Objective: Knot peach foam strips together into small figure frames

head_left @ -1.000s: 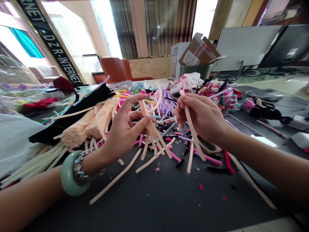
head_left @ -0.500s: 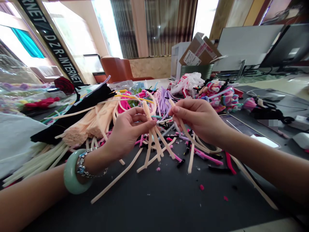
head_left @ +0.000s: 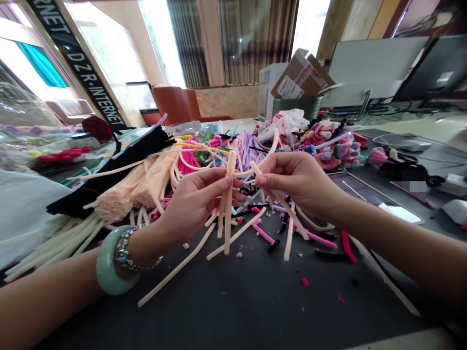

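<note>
My left hand (head_left: pixel 199 204), with a green bangle and a bracelet at the wrist, pinches a few cream pipe cleaners (head_left: pixel 228 214). Their tips stand above the fingers and the longer ends hang below. Close by on the right, my right hand (head_left: pixel 292 180) is closed on another cream pipe cleaner (head_left: pixel 295 215), which slants down to the right from the fingertips. The two hands are a small gap apart above the dark table (head_left: pixel 255 301). Loose cream pipe cleaners (head_left: pixel 178 277) lie beneath and around them.
Bundled cream pipe cleaners (head_left: pixel 127 194) and a black bundle (head_left: pixel 109 170) lie at left. Lilac stems (head_left: pixel 248 151) sit behind the hands. A phone (head_left: pixel 375 197) is by my right forearm. A cardboard box (head_left: pixel 302 78) and monitors (head_left: pixel 375 68) stand behind.
The pipe cleaners in my left hand have turned from a spread fan to hanging closer together. The strip in my right hand now points more straight down to the right.
</note>
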Available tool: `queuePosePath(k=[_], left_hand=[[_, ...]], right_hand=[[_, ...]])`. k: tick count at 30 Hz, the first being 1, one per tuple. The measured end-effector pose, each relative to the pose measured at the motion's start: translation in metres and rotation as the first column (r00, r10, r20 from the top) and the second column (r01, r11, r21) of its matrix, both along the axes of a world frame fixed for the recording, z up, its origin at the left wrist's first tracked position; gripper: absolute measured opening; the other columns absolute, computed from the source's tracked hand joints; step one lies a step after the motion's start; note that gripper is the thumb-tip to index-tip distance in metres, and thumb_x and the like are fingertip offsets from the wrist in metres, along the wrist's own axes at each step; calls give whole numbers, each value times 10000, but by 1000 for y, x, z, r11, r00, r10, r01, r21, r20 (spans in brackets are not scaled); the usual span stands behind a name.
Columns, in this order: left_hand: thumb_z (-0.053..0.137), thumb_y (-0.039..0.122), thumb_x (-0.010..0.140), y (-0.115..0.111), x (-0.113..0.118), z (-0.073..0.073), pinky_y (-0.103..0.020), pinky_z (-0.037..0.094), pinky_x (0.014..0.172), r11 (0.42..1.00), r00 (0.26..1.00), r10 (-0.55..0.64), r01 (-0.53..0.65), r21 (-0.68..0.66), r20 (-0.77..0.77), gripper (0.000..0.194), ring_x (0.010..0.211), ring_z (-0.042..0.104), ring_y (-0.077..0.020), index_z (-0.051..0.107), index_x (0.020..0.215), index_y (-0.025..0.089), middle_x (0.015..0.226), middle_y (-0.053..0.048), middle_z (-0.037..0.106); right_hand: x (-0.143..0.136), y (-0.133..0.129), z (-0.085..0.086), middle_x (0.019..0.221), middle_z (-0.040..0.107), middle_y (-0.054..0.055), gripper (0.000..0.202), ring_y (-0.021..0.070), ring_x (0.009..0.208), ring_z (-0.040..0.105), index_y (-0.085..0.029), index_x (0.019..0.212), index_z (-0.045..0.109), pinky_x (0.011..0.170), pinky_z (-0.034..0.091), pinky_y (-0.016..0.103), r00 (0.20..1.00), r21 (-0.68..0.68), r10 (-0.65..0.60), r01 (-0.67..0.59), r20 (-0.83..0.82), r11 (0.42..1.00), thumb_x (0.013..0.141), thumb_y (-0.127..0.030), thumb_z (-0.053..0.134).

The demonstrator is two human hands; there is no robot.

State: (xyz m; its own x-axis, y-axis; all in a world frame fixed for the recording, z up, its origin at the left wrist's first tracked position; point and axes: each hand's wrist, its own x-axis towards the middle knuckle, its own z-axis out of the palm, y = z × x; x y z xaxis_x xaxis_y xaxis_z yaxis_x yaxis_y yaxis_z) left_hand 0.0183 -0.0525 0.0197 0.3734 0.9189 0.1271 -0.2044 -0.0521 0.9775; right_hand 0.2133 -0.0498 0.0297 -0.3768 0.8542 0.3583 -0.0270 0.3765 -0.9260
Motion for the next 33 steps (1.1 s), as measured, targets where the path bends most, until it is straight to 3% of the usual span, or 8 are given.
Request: queuePosePath(k=[10, 14, 20, 27, 33], left_hand=[[568, 127, 814, -4, 2, 3, -271, 570, 633, 995, 991, 13, 0, -100, 134, 132, 671, 670, -144, 645, 922, 127, 874, -65, 703], [581, 108, 804, -3, 0, 1, -274, 572, 675, 998, 986, -10, 22, -66, 165, 146, 725, 675, -143, 639, 931, 152, 907, -51, 707], [636, 93, 761, -1, -1, -1, -255, 551, 707, 1000, 990, 1, 1, -9, 144, 184, 763, 670, -135, 640, 926, 176, 863, -18, 697], [627, 34, 739, -3, 3, 1, -219, 526, 702, 1000, 984, 20, -20, -2, 176, 232, 753, 645, -112, 647, 934, 158, 830, -17, 681], [619, 42, 749, -1, 3, -1, -218, 508, 793, 995, 984, 50, -63, 73, 170, 208, 813, 648, -104, 680, 882, 190, 830, 4, 692]], right_hand=[[-1, 2, -3, 565, 582, -6, 191, 75, 491, 484, -145, 762, 667, 457, 360, 228, 995, -2, -46, 47, 90, 999, 756, -336, 669], [-1, 2, -4, 618, 591, 4, 174, 82, 525, 492, -156, 797, 681, 478, 374, 231, 997, -19, 12, -11, 71, 1000, 777, -324, 642], [-3, 1, -2, 559, 580, -13, 69, 76, 490, 487, -153, 717, 660, 478, 374, 229, 999, -109, 23, -21, 21, 994, 760, -185, 617], [-3, -1, -4, 550, 588, -24, 72, 65, 475, 498, -148, 743, 659, 449, 371, 200, 995, -137, 100, -100, -7, 986, 772, -196, 614], [-4, -3, -4, 543, 579, -29, 91, 56, 442, 495, -144, 727, 644, 418, 375, 183, 994, -151, 108, -110, -18, 983, 787, -197, 601]])
